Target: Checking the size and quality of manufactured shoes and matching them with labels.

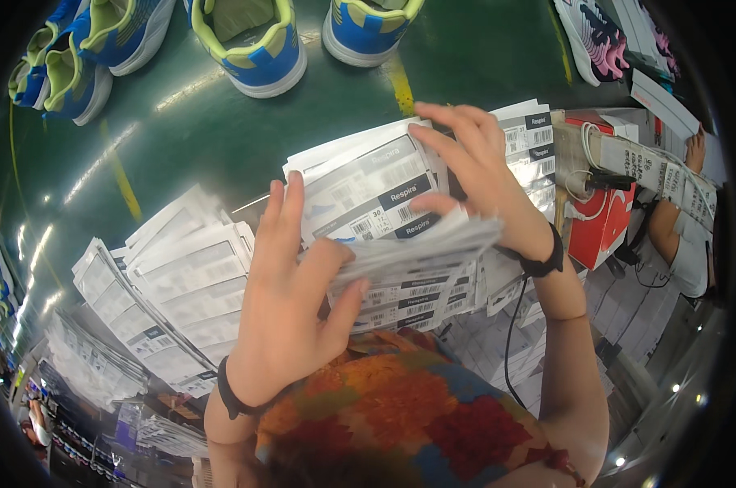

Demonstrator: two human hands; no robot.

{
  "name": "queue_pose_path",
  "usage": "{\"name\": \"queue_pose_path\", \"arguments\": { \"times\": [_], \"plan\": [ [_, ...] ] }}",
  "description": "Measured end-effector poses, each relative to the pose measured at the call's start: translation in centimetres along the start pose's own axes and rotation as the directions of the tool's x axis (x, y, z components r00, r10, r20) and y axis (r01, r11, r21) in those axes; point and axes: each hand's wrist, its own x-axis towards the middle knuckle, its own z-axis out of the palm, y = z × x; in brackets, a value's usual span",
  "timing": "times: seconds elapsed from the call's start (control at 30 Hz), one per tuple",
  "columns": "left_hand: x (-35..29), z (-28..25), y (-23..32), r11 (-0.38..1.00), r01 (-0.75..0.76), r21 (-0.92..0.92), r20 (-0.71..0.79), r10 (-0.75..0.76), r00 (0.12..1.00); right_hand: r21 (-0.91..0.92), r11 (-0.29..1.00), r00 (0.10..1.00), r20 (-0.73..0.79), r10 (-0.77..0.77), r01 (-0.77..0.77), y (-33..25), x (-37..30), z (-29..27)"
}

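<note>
White sheets of printed shoe-size labels (360, 199) with dark header bars form a pile before me. At its left edge is my left hand (290, 301), two fingers stretched upward, the index bent and the thumb apart. My right hand (481, 167) reaches over the upper right corner, fingers spread along the top edge and thumb over the sheets. Between my hands the near ends of some sheets (421, 248) are lifted and blurred. More label sheets (412, 301) lie beneath. A black band circles each wrist; a thin black cable (514, 333) hangs near the right one.
Other label piles stand left (193, 260) and right (530, 154). Beyond runs a green surface (319, 102) with blue-and-lime sneakers (262, 77) and a dark-and-pink sneaker (591, 49). At the right are a red box (599, 224), white cables and another person's arm (667, 232).
</note>
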Motion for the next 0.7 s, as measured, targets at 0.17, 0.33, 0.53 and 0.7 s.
{"name": "queue_pose_path", "arguments": {
  "times": [0.17,0.33,0.53,0.7],
  "plan": [
    [0.6,0.0,-0.1,0.934,0.259,-0.248,0.097,-0.242,0.965,0.023,0.999,0.999,0.030,0.030,-0.031,0.5,0.1,-0.8],
    [1.1,-0.3,-0.1,0.991,0.053,0.123,0.009,-0.055,0.998,0.063,0.994,0.990,0.116,0.082,-0.090,0.1,-0.7,-0.6],
    [1.1,0.4,-1.2,0.992,0.036,0.124,-0.035,-0.032,0.999,0.197,0.956,0.974,-0.013,0.226,-0.219,0.4,0.0,0.1],
    [-1.7,-0.6,0.8,0.963,-0.079,0.258,-0.133,0.116,0.984,0.345,0.930,0.992,0.020,0.126,-0.125,-1.8,-1.2,-3.6]
  ]
}}
